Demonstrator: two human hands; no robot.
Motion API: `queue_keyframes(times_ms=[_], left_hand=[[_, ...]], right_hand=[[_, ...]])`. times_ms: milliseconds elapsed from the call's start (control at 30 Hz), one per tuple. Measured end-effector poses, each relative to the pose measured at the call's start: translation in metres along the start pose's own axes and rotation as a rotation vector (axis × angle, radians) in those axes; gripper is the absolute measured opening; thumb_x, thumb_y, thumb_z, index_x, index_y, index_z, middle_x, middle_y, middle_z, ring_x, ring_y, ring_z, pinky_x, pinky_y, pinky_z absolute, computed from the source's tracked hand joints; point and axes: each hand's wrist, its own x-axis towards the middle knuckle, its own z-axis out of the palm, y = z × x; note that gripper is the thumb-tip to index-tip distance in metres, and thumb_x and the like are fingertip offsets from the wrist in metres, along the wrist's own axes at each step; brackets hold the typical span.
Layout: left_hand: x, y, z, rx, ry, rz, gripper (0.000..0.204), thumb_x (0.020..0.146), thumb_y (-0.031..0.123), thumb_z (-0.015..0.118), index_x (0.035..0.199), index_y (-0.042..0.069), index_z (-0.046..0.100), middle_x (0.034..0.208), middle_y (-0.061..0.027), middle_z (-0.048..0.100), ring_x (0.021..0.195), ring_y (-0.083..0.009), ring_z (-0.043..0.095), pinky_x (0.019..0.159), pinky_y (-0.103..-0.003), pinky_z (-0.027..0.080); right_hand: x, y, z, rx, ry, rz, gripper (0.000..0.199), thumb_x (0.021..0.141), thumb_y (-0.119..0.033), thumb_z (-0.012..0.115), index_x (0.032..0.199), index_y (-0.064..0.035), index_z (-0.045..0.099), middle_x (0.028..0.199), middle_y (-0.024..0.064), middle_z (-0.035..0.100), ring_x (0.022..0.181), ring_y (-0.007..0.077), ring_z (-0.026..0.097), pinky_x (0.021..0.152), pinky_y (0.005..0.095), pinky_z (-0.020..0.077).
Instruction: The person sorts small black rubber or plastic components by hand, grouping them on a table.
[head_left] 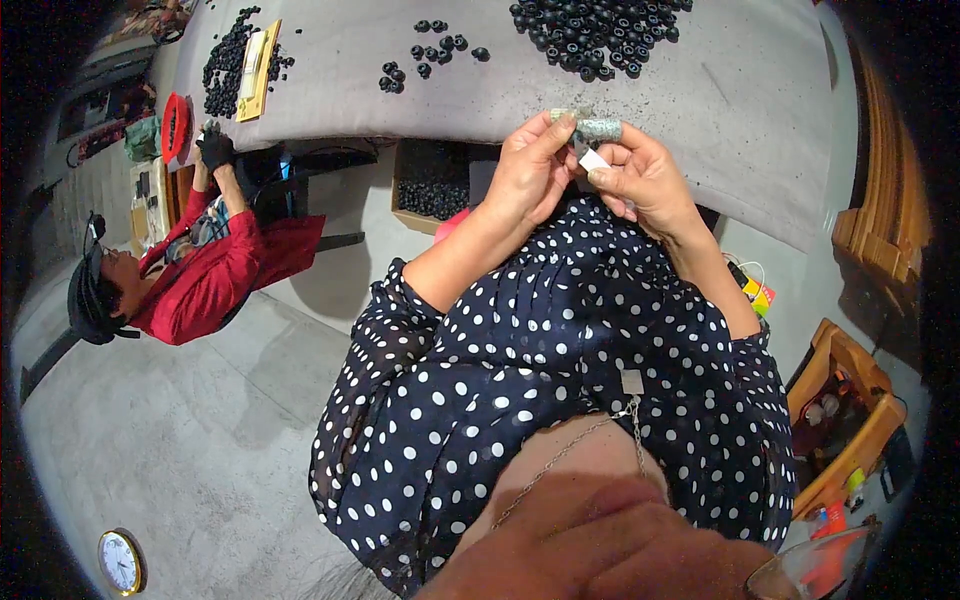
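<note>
Both hands meet at the near edge of the grey cloth-covered table (690,140). My left hand (530,168) is closed, thumb and index finger pinched at a small dark piece that the fingers mostly hide. My right hand (645,182) is closed on a small white piece (593,161), pinched under the thumb. A pale green patterned wrap (600,129) covers my right index finger, and a similar light wrap (566,115) shows at the left index finger. Beyond the hands lies a large pile of small black ring-shaped parts (600,38). A loose group of the same parts (440,48) sits to its left.
Dark crumbs speckle the cloth near my fingers. A cardboard box (432,195) of black parts stands below the table edge. At the left a person in red (205,285) with dark gloves works beside another black heap (228,68). A wooden chair (850,420) stands at right.
</note>
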Motion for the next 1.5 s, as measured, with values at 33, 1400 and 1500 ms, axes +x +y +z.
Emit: queue_keyframes(times_ms=[33, 1400, 1500], left_hand=[[0.000, -0.001, 0.000, -0.004, -0.007, -0.001, 0.010, 0.090, 0.016, 0.058, 0.090, 0.005, 0.058, 0.072, -0.0007, 0.058, 0.058, -0.0085, 0.052, 0.056, -0.022, 0.044], [0.002, 0.001, -0.010, 0.039, -0.046, -0.070, 0.014, 0.091, 0.019, 0.056, 0.095, 0.006, 0.056, 0.080, -0.0023, 0.058, 0.066, -0.0106, 0.054, 0.059, -0.025, 0.046], [0.002, 0.000, -0.016, -0.019, -0.125, -0.102, 0.015, 0.091, 0.020, 0.056, 0.096, 0.006, 0.055, 0.081, -0.0026, 0.058, 0.066, -0.0115, 0.054, 0.059, -0.025, 0.047]], right_hand=[[0.000, 0.001, 0.000, -0.006, 0.007, -0.002, 0.034, 0.082, -0.009, 0.066, 0.113, -0.0018, 0.053, 0.074, 0.0003, 0.058, 0.047, 0.0012, 0.048, 0.036, 0.0127, 0.0340], [0.001, 0.007, 0.000, 0.128, -0.015, 0.031, 0.034, 0.082, -0.006, 0.064, 0.113, -0.0011, 0.052, 0.073, 0.0014, 0.059, 0.045, 0.0027, 0.048, 0.035, 0.0134, 0.0336], [0.000, 0.007, 0.003, 0.134, 0.017, 0.025, 0.033, 0.083, -0.005, 0.064, 0.113, -0.0006, 0.053, 0.078, 0.0038, 0.062, 0.045, 0.0028, 0.047, 0.036, 0.0135, 0.0331]])
